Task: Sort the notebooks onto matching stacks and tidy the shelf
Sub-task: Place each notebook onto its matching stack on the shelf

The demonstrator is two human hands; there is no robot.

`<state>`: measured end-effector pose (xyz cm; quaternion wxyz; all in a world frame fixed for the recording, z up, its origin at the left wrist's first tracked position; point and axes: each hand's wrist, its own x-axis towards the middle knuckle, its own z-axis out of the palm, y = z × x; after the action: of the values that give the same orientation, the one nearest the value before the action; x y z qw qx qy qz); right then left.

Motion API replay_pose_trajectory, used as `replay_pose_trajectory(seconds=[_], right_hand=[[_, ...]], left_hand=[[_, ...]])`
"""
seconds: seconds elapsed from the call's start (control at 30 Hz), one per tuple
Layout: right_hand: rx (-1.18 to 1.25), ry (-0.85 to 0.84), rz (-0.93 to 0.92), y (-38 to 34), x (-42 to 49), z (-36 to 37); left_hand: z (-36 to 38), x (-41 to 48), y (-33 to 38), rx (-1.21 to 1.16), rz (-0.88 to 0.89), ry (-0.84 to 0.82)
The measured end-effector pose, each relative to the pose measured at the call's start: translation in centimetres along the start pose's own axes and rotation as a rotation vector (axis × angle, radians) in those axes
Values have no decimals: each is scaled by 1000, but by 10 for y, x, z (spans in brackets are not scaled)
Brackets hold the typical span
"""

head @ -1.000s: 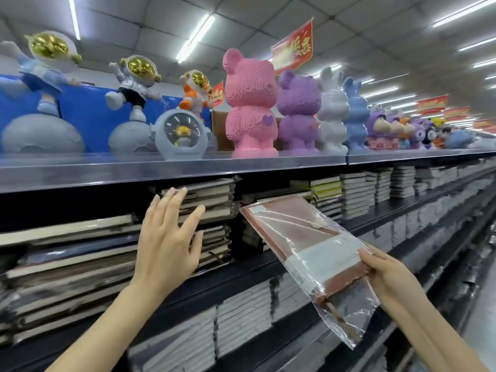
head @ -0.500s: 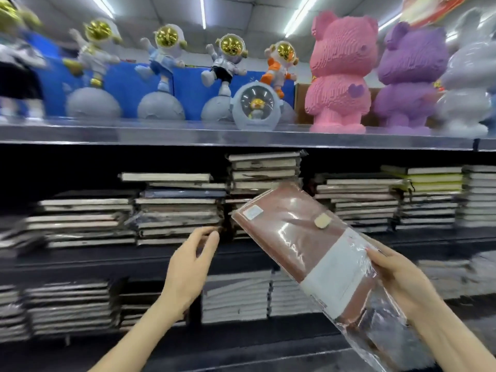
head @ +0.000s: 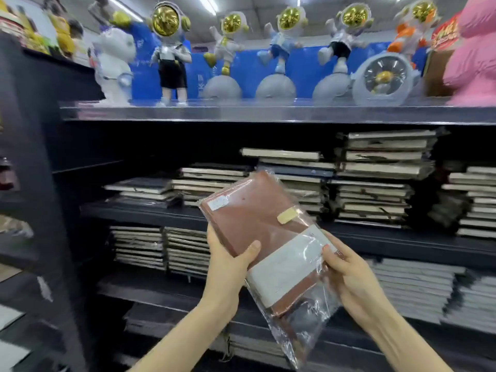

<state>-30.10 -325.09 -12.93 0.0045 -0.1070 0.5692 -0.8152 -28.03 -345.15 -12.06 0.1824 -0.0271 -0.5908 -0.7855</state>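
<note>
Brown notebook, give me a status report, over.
Both on brown notebook: left hand grips its side, right hand its white band. Bagged, tilted, not yet on the shelf stacks. Nothing in the way.
</note>
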Motion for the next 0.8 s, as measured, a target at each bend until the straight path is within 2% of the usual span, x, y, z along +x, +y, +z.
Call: replay_pose_trajectory(seconds=[0.1,0.2,0.33,0.43,0.53,0.63,0.73,0.8], right_hand=[[-171,-107,8,15,14,42],[-458,-128,-19,27,39,89],[-635,-67,-203,43,87,165],[-706,-106,-315,53,125,233],[-887,-154,-393,70,165,296],[-1125,-167,-394,90,207,339],[-1462,-145,-329,105,239,354],[-1548,-137,-323,114,244,351]], left_hand=[[-50,23,9,-11,26,57],[-109,53,31,38,63,114],[-198,90,73,112,121,207],[-258,115,97,189,135,257],[-301,138,110,220,126,289],[-331,156,115,234,99,297],[-350,167,120,281,84,300],[-359,170,123,331,102,312]])
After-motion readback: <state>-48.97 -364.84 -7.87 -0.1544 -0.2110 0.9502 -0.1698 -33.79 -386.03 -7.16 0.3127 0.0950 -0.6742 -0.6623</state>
